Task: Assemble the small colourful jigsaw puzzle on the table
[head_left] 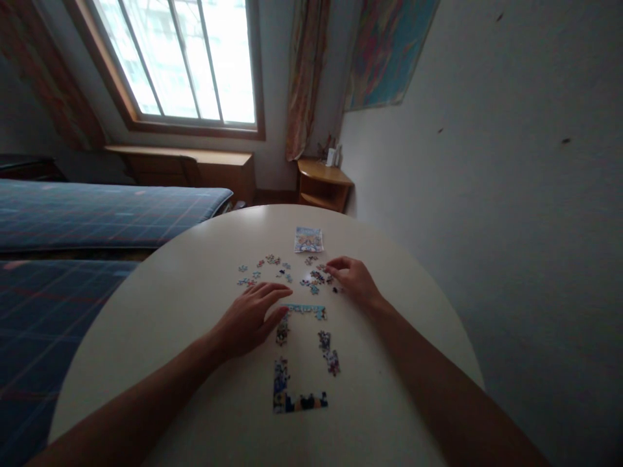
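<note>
On the round white table (219, 421), far side of the half-built border, I've got both hands working a jigsaw. Right hand (354, 279) is at the far-right pile of loose pieces (317, 277), thumb and index finger narrowed together at its right edge; can't tell from my end whether a piece is pinched. Left hand (256, 314) hovers or rests left of the border, can't tell which; fingers spread, thumb wide, nothing visibly held, its thumb tip by the border's far-left corner.

Border status: far strip (306, 308) laid, near strip (309, 403) laid with the near-left section (281, 383) against it. Gaps show on the left side, and the right-side pieces (333, 363) stand apart from the near strip. More loose pieces (272, 260) far left; picture card (308, 240) beyond both groups.

Step, my call: choosing a piece, border partly done. Next move probably calls for a clean fingertip pinch on one edge piece, checked against the card, without the left thumb nudging the far strip.
</note>
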A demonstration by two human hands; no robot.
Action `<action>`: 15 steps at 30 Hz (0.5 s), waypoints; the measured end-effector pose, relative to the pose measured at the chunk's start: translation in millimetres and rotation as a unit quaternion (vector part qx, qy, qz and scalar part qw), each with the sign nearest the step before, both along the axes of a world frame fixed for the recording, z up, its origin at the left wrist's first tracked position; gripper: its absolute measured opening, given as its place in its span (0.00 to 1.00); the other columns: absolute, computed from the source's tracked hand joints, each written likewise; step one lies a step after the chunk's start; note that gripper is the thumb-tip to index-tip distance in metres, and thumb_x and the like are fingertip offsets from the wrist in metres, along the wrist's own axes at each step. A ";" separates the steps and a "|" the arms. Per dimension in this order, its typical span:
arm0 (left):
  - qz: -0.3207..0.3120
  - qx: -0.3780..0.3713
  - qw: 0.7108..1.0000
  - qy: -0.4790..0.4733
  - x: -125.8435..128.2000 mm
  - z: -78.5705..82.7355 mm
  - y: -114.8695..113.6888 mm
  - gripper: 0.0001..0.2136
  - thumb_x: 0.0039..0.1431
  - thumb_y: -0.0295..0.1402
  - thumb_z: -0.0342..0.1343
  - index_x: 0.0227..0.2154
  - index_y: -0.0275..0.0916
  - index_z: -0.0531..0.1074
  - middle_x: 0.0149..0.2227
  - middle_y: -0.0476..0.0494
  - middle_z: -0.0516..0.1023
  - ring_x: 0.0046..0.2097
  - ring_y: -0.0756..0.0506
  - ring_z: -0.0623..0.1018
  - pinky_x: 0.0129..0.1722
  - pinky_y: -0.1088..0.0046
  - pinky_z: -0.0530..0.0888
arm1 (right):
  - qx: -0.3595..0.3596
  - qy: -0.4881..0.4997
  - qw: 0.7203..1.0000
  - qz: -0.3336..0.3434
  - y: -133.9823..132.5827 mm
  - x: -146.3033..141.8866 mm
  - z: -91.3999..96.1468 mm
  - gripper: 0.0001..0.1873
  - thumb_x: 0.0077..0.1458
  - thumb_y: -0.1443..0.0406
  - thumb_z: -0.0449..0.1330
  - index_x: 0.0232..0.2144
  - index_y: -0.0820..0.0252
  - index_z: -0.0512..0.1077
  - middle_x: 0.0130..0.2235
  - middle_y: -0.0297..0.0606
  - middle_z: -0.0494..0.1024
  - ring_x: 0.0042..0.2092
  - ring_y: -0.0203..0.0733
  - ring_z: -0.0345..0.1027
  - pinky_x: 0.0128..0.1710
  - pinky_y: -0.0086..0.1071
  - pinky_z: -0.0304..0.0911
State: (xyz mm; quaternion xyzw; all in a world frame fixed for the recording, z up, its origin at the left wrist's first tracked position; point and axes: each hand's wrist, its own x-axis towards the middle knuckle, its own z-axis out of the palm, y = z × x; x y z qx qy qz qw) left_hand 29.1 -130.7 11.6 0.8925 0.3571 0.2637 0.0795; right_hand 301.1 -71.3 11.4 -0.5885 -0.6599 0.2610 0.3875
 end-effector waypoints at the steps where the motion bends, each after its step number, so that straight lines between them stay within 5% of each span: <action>1: 0.021 0.000 1.000 -0.012 -0.3 -1.6 1.4 0.15 0.69 0.38 0.46 0.52 0.41 0.70 0.52 0.41 0.75 0.53 0.42 0.74 0.55 0.54 0.71 | -0.017 0.044 0.999 0.007 -2.1 -1.5 1.0 0.12 0.53 0.58 0.64 0.36 0.62 0.77 0.37 0.43 0.82 0.39 0.43 0.76 0.44 0.38 0.68; 6: 0.097 -0.030 0.992 -0.068 1.0 -6.1 4.8 0.12 0.65 0.38 0.51 0.48 0.41 0.72 0.44 0.43 0.80 0.45 0.43 0.79 0.48 0.59 0.76 | -0.069 0.206 0.974 0.060 -23.6 -19.8 3.3 0.16 0.48 0.57 0.67 0.37 0.63 0.75 0.39 0.46 0.83 0.42 0.44 0.78 0.46 0.39 0.69; 15: 0.079 -0.008 0.988 -0.132 13.0 -0.4 -3.9 0.15 0.61 0.39 0.58 0.50 0.44 0.71 0.39 0.47 0.82 0.40 0.47 0.80 0.43 0.65 0.77 | -0.114 0.236 0.960 0.102 -63.8 -55.4 15.8 0.16 0.50 0.55 0.66 0.35 0.60 0.73 0.36 0.43 0.83 0.41 0.45 0.78 0.45 0.42 0.70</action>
